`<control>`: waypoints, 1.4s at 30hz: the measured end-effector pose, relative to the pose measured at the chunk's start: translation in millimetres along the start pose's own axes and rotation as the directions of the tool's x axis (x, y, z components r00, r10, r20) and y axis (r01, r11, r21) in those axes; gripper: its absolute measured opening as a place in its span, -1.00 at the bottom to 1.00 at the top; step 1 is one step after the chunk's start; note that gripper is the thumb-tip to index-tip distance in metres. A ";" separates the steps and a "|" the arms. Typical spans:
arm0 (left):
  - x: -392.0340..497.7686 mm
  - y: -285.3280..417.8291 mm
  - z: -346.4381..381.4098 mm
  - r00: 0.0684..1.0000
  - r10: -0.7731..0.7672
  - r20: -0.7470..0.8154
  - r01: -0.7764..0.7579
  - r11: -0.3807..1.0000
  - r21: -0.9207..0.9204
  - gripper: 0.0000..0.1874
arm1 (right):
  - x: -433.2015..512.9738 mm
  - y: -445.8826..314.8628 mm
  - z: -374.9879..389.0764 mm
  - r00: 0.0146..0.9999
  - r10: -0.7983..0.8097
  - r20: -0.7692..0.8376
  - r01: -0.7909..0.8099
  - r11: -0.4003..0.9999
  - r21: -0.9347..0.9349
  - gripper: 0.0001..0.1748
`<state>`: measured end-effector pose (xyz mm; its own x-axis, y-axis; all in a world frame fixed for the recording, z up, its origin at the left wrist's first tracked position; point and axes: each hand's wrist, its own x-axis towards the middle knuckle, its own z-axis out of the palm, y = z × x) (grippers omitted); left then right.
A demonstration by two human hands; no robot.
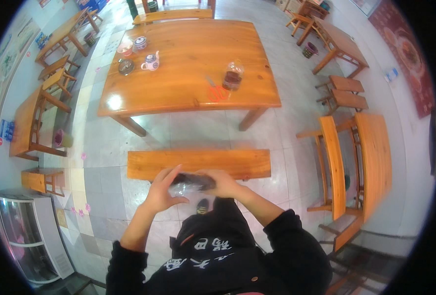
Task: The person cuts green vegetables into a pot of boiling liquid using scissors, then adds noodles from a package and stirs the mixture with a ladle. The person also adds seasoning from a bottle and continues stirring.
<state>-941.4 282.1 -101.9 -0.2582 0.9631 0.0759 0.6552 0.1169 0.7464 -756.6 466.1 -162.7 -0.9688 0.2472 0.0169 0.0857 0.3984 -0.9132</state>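
Above the near wooden bench (199, 162), both hands are around a dark object in clear, shiny plastic (190, 183). It is blurred, so I cannot tell whether it is a bag or a pack. My left hand (161, 191) is at its left end, thumb below and fingers above. My right hand (221, 184) grips the right end, the fingers partly hidden. Beyond the bench, scissors with orange handles (217, 93) lie on the large wooden table (188, 84). Next to them is a clear plastic bottle (233, 78) partly filled with dark liquid.
A teapot (151, 62), lidded pot (140, 43), pink bowl (125, 48) and dark round dish (126, 67) stand at the table's left. A wooden bench (333, 166) and table (374, 166) are on the right. A glass-fronted cabinet (28, 236) stands lower left.
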 end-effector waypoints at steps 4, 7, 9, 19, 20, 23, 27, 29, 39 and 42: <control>0.8 -30.8 16.7 0.926 -0.168 -0.337 0.158 0.986 -0.056 -0.23 | 82.2 44.8 -1.5 0.954 -0.131 0.268 0.099 0.986 0.131 -0.21; 14.7 -49.2 22.0 0.849 -0.330 -0.413 0.391 0.918 0.069 -0.39 | 142.2 105.3 -31.3 0.946 0.170 0.275 -0.287 0.835 0.470 -0.23; 26.9 -56.5 25.6 0.793 -0.278 -0.542 0.351 0.936 0.032 -0.43 | 199.7 157.2 -67.2 0.925 0.367 -0.100 -0.327 0.902 0.282 -0.34; 68.0 -44.8 56.7 0.800 -0.365 -0.475 0.360 0.927 -0.106 -0.50 | 281.6 265.0 -167.6 0.707 0.557 -0.436 -0.705 0.608 -0.365 -0.57; 73.0 -42.4 58.9 0.804 -0.366 -0.468 0.356 0.928 -0.115 -0.50 | 283.4 266.1 -169.8 0.713 0.572 -0.406 -0.702 0.585 -0.406 -0.57; 87.7 -33.3 57.7 0.810 -0.386 -0.442 0.344 0.923 -0.175 -0.49 | 283.4 264.1 -172.2 0.720 0.572 -0.394 -0.694 0.613 -0.378 -0.51; 105.3 -25.0 36.5 0.859 -0.431 -0.276 0.371 0.896 -0.246 -0.52 | 253.7 232.2 -162.5 0.895 0.442 0.049 -0.440 0.862 0.253 -0.56; 114.1 -23.9 24.2 0.902 -0.405 -0.150 0.345 0.885 -0.313 -0.52 | 226.5 199.6 -152.4 0.903 0.264 0.339 -0.409 0.769 0.491 -0.58; 134.1 -11.7 29.2 0.908 -0.419 -0.003 0.252 0.552 -0.795 -0.51 | 162.3 104.6 -113.9 0.781 -0.069 0.621 -0.355 0.769 0.532 -0.55; 124.2 -11.0 38.0 0.820 -0.569 -0.052 0.235 0.418 -0.877 -0.43 | 149.0 132.6 -127.4 0.954 0.107 0.278 -0.243 0.820 0.518 -0.64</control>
<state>-953.7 409.7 -125.7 -0.6217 0.7110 -0.3285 -0.4096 0.0624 0.9101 -859.9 668.3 -229.4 -0.9802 0.0327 -0.1951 0.1855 -0.1904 -0.9640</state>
